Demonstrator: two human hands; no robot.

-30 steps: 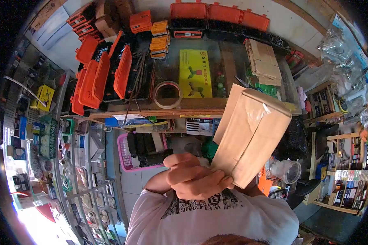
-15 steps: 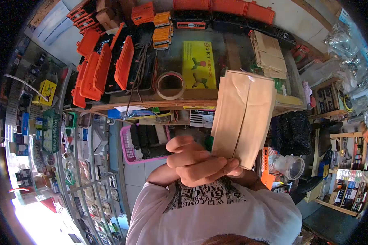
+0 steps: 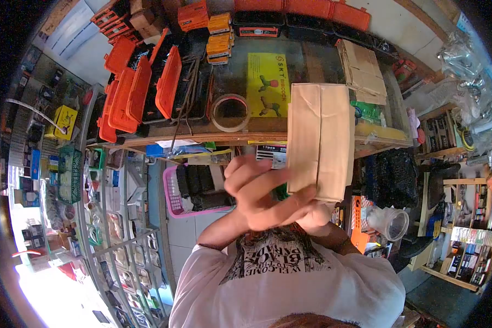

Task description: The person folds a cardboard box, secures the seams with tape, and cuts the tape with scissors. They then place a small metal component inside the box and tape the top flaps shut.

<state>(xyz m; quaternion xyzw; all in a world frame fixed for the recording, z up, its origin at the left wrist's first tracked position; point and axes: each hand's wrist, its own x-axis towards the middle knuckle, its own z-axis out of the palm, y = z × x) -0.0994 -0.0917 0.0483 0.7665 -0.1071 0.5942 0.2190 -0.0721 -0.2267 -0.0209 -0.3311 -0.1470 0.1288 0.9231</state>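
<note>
A folded piece of brown cardboard is held upright in front of my chest, its lengthwise seam facing me. My right hand grips its lower end from below, mostly hidden behind my left hand. My left hand is at the lower left edge, slightly blurred, its fingers spread apart. One of its fingers overlaps the cardboard's lower face. Behind the upper part of the cardboard lies a yellow SKT bibcock box on the glass-topped counter.
A tape roll lies near the counter's front edge, right of open orange-lidded cases. Flat cardboard pieces are stacked at the right. Below are a pink basket with dark packs and a clear jar.
The cardboard has turned more upright and shifted slightly up and left. My left hand's fingers have spread and moved up along its lower edge.
</note>
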